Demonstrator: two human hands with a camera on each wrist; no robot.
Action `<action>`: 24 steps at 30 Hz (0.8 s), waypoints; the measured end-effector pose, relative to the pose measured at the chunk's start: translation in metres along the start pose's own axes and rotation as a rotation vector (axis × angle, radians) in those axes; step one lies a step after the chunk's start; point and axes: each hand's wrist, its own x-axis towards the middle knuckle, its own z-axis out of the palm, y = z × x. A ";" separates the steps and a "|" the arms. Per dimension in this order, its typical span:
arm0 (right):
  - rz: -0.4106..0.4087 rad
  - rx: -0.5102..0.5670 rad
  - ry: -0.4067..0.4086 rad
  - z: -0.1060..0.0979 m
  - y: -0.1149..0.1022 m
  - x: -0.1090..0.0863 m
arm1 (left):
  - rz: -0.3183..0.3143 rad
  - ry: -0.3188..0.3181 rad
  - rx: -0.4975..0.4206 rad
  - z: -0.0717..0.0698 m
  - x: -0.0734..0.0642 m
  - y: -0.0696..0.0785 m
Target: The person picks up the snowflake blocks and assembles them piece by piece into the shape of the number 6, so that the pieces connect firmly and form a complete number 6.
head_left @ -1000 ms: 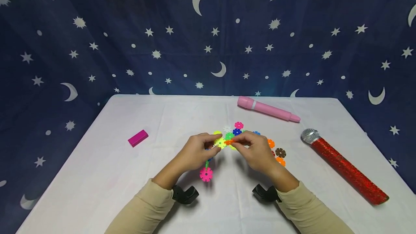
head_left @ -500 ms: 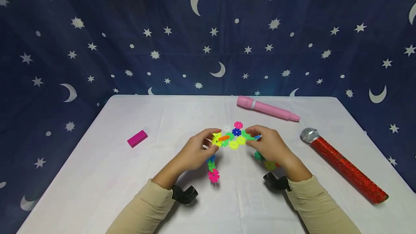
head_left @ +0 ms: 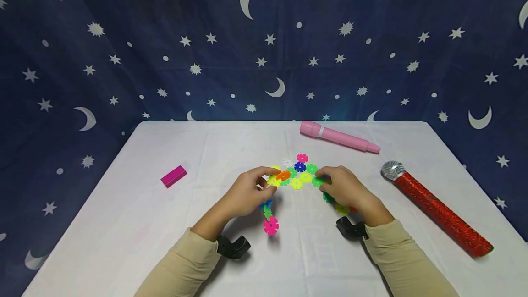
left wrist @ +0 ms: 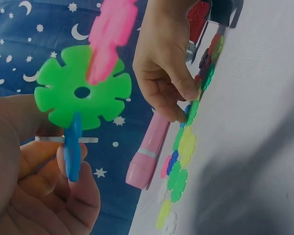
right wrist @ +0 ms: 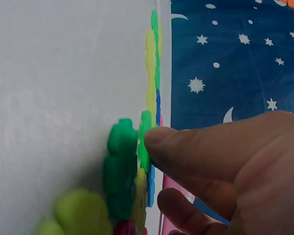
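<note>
Nearest are two beige cloth sleeves [head_left: 185,260], each with a hard black device [head_left: 233,247] at the wrist; beyond them hangs a chain of thin, slotted plastic discs [left wrist: 61,95], flower-like in shape, with pink at its lower end; the left hand [head_left: 245,194] grasps it between thumb and fingers, above the white tablecloth [head_left: 123,242]. One second ago the right hand [head_left: 345,187] was pinching an orange plastic disc [head_left: 283,176] beside the left hand; now it has released it, and this disc sits against a yellow slotted disc [head_left: 274,182] and seems joined to it, so the chain has probably gained one piece. The right thumb is at the edge of a green slotted disc [right wrist: 144,147], with a blue slotted disc [right wrist: 151,188] close by (whether the fingers have closed on either, one cannot tell). Loose flat discs [head_left: 296,183], smooth and bright, lie between the hands; to their left is a smooth magenta block [head_left: 173,176], to their right a glittering red microphone with silver mesh head [head_left: 443,214]; behind lies a pink plastic microphone [head_left: 342,138]; farthest is the dark blue fabric backdrop [head_left: 222,17] with pale moons and stars.
</note>
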 end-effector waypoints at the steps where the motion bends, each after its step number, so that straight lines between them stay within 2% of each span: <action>1: 0.001 0.001 0.003 0.001 0.000 0.000 | 0.006 -0.002 0.001 0.000 0.000 0.000; 7: 0.013 0.020 0.014 0.004 -0.002 0.001 | 0.028 -0.015 -0.002 0.000 -0.001 -0.001; 14: -0.025 -0.002 0.005 0.004 -0.003 0.000 | -0.027 -0.067 -0.101 -0.001 0.000 -0.001; 16: -0.040 0.025 0.007 0.002 -0.003 -0.001 | -0.035 -0.071 -0.117 -0.001 0.000 -0.001; 20: -0.068 0.175 0.045 -0.004 -0.009 -0.004 | -0.033 -0.067 -0.114 0.000 -0.001 -0.001; 24: -0.117 0.446 0.070 -0.009 -0.020 -0.009 | -0.028 -0.058 -0.100 0.000 -0.001 -0.001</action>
